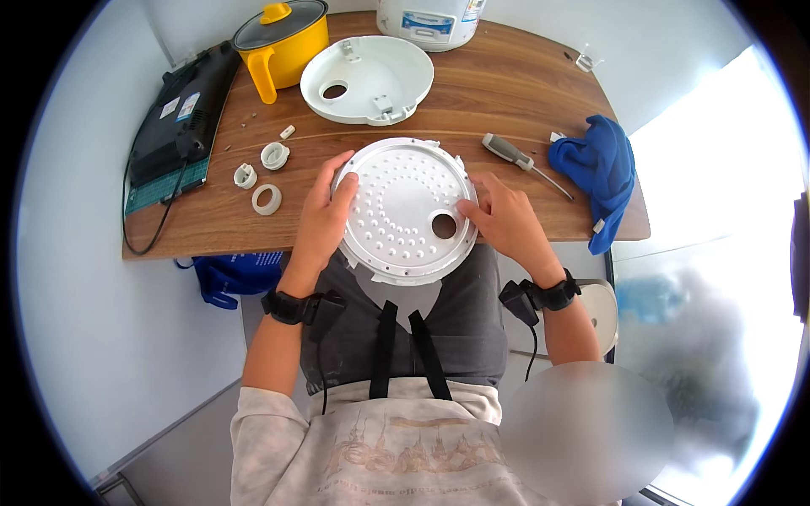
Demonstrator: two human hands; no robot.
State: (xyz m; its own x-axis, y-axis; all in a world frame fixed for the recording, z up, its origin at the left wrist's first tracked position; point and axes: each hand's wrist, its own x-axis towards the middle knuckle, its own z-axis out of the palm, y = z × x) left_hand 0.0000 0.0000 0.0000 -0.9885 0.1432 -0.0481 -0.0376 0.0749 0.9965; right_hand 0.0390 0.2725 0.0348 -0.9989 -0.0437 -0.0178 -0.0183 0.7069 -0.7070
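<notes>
Between my two hands is a round white rice-cooker inner lid plate (407, 190), dimpled with rows of small bumps and pierced by one round hole towards its lower right. My left hand (325, 211) grips its left rim, thumb on top. My right hand (504, 211) closes on the right rim, its thumb beside the hole. The plate overlaps the table's front edge, above my lap. Behind it lies a white lid cover (371, 76), inner side up, with an oval hole. To the left rest two white plastic caps (274, 155) (245, 175) and a white ring (267, 200).
A grey-handled screwdriver (510, 153) and a blue cloth (597, 169) lie on the right. A yellow pot (287, 46) and white cooker body (430, 21) stand at the back. On the left, a black device (181, 110) sits on a green mat (148, 192); tiny screws are scattered nearby.
</notes>
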